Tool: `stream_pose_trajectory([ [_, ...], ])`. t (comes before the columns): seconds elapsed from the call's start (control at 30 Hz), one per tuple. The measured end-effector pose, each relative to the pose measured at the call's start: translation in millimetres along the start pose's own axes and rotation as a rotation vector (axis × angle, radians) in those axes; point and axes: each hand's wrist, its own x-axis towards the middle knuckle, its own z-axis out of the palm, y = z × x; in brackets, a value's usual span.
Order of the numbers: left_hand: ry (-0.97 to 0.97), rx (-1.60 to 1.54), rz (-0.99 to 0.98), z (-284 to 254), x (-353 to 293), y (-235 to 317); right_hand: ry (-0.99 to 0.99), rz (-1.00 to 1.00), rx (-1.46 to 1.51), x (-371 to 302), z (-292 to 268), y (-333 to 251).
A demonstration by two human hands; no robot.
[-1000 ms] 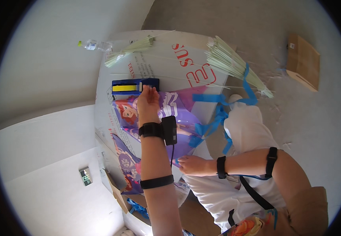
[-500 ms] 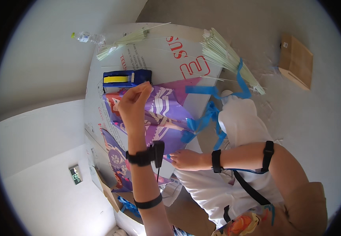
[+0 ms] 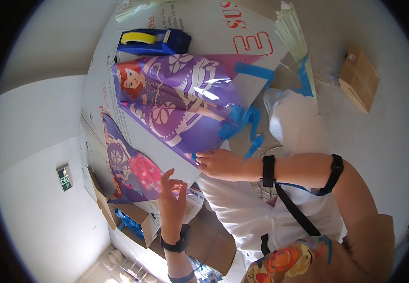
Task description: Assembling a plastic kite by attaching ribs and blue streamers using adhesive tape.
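Observation:
A shiny purple kite sail (image 3: 166, 101) printed with a red-haired figure lies on the table, with blue streamers (image 3: 244, 120) at its right end. At its near edge my right hand (image 3: 223, 162) has its fingers curled down, with a small blue piece at the fingertips. Low in the view, my left hand (image 3: 172, 203) is raised with its fingers apart and nothing visible in them. Beside it lies a second printed purple sail (image 3: 124, 158) with a pink patch. Beyond the first sail stands a blue tape dispenser (image 3: 178, 42) holding yellow tape.
Bundles of thin pale rods lie at the far left (image 3: 136, 10) and far right (image 3: 291, 33) of the table (image 3: 199, 28). An open cardboard box (image 3: 138, 217) with blue material stands at the near left. A brown carton (image 3: 360, 78) sits on the floor at right.
My left hand has pulled back from beside the tape dispenser to the near edge, and its pinched fingers have spread. My right hand stays at the sail's edge. The view has shifted.

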Motion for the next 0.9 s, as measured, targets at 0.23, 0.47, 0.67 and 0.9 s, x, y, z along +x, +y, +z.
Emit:
stream_pose_trajectory([
  [0.23,0.044,0.022,0.066,8,-1,-54,-0.053,-0.069,-0.009,1,-8,4],
  [0.47,0.114,-0.19,0.091,18,15,-63,-0.052,-0.118,-0.077,0,-13,6],
  [0.67,0.247,-0.191,0.197,24,24,-69,-0.098,-0.121,-0.08,2,-19,5],
  [0.9,0.3,-0.128,0.229,28,30,-67,-0.117,-0.102,-0.033,6,-23,2],
])
